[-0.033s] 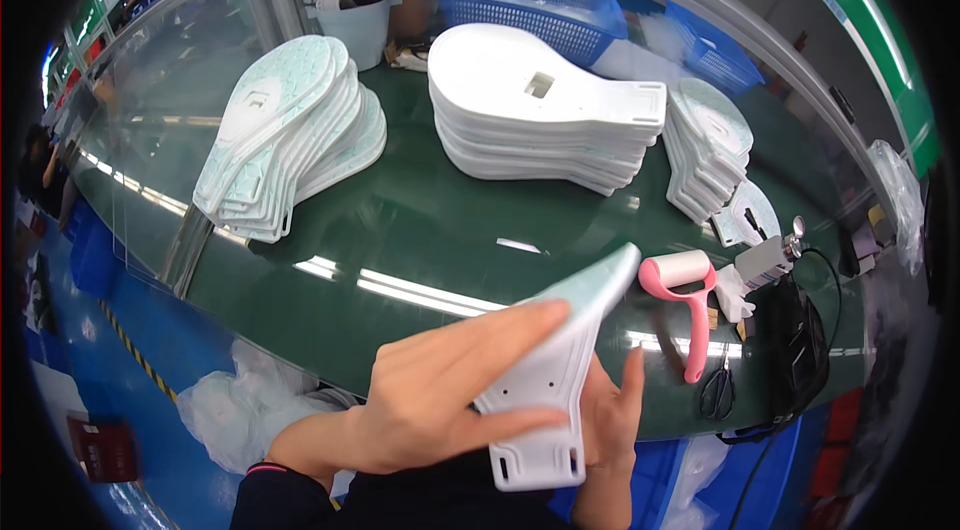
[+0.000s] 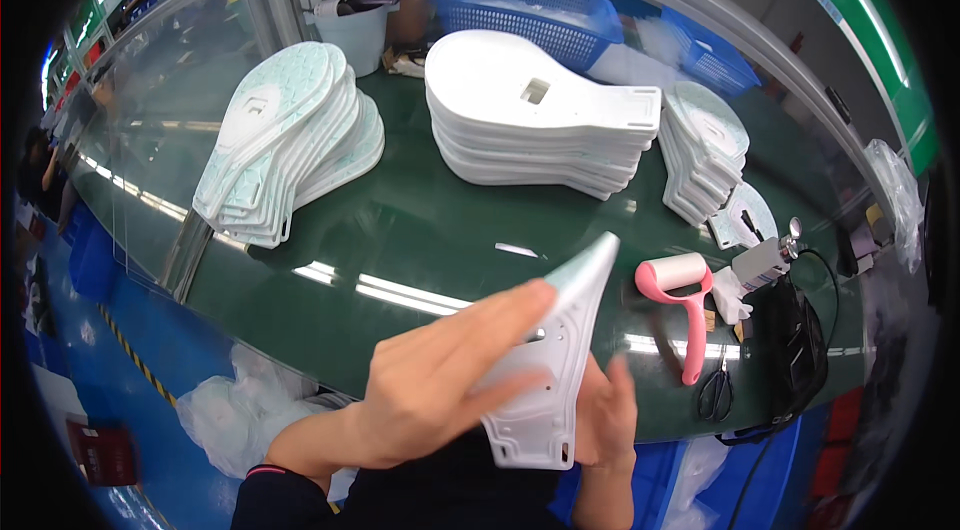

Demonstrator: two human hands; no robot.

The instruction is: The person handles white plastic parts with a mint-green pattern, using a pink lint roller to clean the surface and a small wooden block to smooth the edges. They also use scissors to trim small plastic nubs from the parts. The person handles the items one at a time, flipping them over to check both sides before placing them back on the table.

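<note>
Tilted steeply above the near edge of the table, a white paddle-shaped plastic panel [image 2: 535, 420] with a pale green face at its far end is between my hands. My left hand [image 2: 425, 370] is closed over its left side, fingers along the upper part and thumb across the front, slightly blurred. At the right edge, my right hand [image 2: 608, 415] holds the panel from behind. Its thumb sticks out and smears with motion, while its other fingers are mostly hidden. A pink-handled lint roller [image 2: 690, 305] with a white roll lies to the right.
Similar panels form a white stack [image 2: 540, 120] at the back, a green-patterned stack [image 2: 290, 140] at left and another stack [image 2: 705, 145] at right. Black scissors [image 2: 716, 392], a pump bottle [image 2: 760, 260] and a black bag [image 2: 797, 350] lie right. Blue baskets [image 2: 530, 15] stand behind.
The panel has moved slightly up and left and turned more edge-on. Both hands have shifted with it, and my right thumb has moved closer to the panel.
</note>
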